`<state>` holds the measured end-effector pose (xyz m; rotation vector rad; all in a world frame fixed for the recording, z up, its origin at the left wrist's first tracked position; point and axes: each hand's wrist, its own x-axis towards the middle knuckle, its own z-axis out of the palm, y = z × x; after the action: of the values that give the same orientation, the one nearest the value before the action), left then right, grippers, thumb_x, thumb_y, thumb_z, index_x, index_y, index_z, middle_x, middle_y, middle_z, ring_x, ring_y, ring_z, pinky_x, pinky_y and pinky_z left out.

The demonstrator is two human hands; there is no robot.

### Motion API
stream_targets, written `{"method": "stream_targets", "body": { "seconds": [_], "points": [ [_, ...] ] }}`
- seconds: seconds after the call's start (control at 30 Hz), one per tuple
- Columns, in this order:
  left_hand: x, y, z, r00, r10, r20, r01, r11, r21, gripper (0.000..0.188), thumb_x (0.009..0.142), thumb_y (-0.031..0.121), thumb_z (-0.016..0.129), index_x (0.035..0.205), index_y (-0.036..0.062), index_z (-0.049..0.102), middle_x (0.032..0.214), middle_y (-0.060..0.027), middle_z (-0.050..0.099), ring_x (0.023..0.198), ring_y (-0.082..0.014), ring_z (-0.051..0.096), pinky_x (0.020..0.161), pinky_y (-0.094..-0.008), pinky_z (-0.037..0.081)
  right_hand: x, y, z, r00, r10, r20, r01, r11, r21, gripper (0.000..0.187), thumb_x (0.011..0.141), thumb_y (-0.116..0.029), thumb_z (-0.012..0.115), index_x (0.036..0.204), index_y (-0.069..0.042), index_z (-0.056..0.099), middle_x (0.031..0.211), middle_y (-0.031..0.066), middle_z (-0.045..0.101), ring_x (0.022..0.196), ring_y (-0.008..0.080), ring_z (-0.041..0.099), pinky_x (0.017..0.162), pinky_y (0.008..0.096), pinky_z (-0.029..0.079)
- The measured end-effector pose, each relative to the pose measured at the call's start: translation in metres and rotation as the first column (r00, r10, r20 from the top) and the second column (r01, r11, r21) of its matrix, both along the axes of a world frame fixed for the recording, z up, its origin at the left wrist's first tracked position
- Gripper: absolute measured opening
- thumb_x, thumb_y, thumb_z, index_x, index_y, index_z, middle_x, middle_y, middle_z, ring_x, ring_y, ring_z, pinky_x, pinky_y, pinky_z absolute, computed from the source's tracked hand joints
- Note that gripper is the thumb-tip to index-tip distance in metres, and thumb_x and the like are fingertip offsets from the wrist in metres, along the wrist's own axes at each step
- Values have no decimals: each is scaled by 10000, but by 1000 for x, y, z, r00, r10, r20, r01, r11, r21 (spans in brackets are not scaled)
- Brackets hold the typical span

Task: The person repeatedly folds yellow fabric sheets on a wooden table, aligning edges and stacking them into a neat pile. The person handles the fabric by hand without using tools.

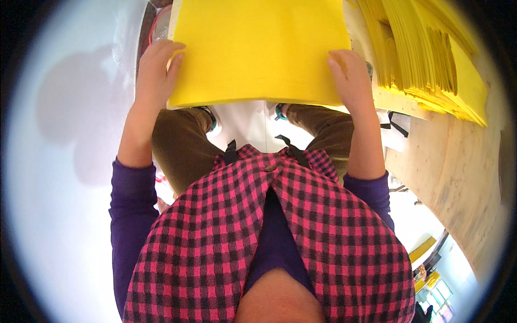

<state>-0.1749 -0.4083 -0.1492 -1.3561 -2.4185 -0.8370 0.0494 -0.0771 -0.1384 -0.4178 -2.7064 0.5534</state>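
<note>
Over our lap sits the yellow sheet stack [258,51], and we take it as the landmark. Our left hand [156,70] clamps its left edge, fingers curled over the top face and the thumb apparently under, though we cannot see it. Our right hand [351,78] clamps the stack's right near corner the same way, so the hands are well apart, one per side; we judge that grip keeps the floppy sheets flat and level. Right of the stack, a fanned pile of yellow sheets [431,59] lies on a plywood table [458,167], just beside it, likely kept within reach. Below the stack we see our brown trousers [183,145] and checked pink-and-black shirt [269,231]. Left of the stack is a white wall [64,134]. Behind the stack's left far corner something reddish shows, too hidden to tell.
</note>
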Motion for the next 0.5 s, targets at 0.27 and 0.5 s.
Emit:
{"method": "stream_targets", "body": {
  "seconds": [0.27,0.5],
  "points": [
    [-26,23,-8,998,-26,66,29,999,-38,187,896,141,581,1034,36,649,1023,-143,641,974,-346,599,855,-412,475,-29,18,-15,999,-35,-8,35,999,21,304,897,-244,578,1087,-16,643,1142,185,615,1093,368,539,972,445,411],
    [3,-6,-13,1000,1,25,-3,998,69,189,898,149,581,1038,44,652,1040,-139,640,989,-344,590,856,-414,472,8,-1,-5,998,-31,-59,32,999,18,301,897,-244,579,1082,-17,645,1140,192,616,1089,377,541,961,446,413]
  ]
}}
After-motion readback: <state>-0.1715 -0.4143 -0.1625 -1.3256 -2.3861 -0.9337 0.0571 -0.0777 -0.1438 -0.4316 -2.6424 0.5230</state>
